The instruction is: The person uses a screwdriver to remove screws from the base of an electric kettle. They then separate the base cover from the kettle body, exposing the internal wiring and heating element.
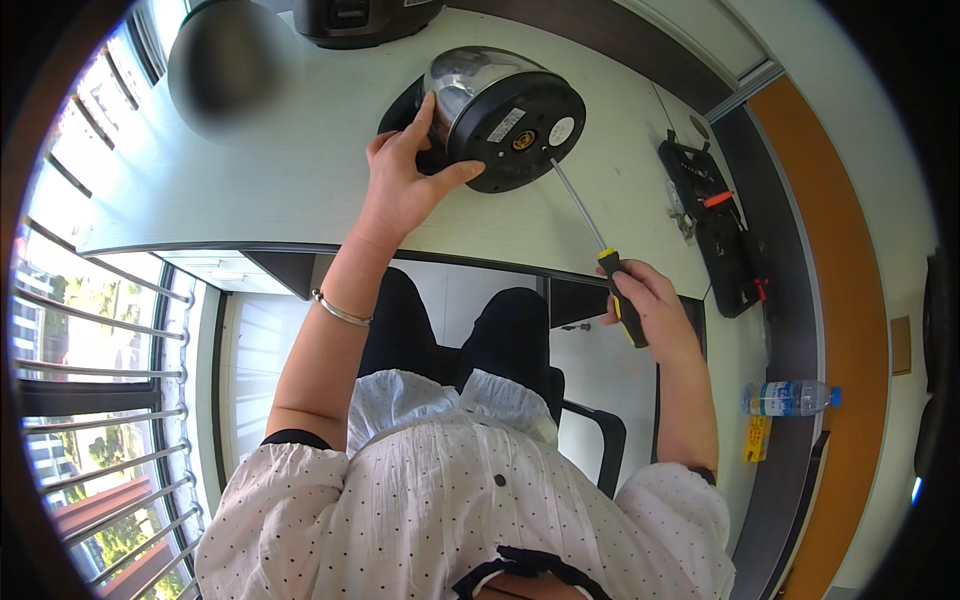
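Observation:
An electric kettle (478, 75) with a shiny metal body lies on its side on the pale desk, its round black base (500, 165) turned toward me. My left hand (408, 180) grips the kettle, thumb on the base's rim and fingers along the body. In my right hand (645, 300) is a screwdriver (622, 300) with a black and yellow handle. Its long metal shaft reaches up to the base, and the tip meets it right of the central connector. Whether the tip sits in a screw is too small to tell.
An open black tool case (715, 220) with red-handled tools lies at the right of the desk (300, 200). Beyond it are a water bottle (790, 398) and a small yellow box (757, 438). A dark appliance (365, 20) stands at the back, and barred windows are on the left.

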The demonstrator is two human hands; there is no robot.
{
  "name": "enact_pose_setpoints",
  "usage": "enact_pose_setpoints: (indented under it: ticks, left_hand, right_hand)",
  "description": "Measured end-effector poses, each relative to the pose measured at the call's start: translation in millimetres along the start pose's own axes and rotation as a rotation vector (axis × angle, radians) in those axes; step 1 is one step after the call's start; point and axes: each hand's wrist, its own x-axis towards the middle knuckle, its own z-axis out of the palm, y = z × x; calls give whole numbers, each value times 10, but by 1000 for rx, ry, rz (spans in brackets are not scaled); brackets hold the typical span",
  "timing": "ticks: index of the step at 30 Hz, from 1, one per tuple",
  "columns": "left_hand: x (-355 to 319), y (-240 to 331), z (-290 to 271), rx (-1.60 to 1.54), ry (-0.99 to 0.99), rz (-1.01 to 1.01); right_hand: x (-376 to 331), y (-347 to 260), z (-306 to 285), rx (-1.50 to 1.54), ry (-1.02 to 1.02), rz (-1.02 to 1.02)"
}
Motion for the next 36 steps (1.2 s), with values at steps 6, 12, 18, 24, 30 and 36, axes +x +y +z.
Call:
enact_pose_setpoints:
  ticks: [6, 12, 18, 24, 30, 36]
  left_hand:
    - [-1, -2, 2, -6, -43, -99]
    - [7, -16, 5, -37, -29, -81]
    - [4, -30, -6, 5, -17, -78]
    - [-1, -12, 4, 43, -13, -27]
    - [1, 25, -6, 27, -7, -13]
    - [8, 26, -8, 34, 12, 52]
  right_hand:
    - [68, -31, -53, 156, -216, 15]
    - [-77, 82, 201, -1044, 520, -623]
    - [-78, -52, 140, -661, 196, -255]
    - [-12, -159, 88, 131, -194, 4]
    - [111, -61, 13, -63, -102, -124]
    - [51, 39, 228, -1208, 403, -592]
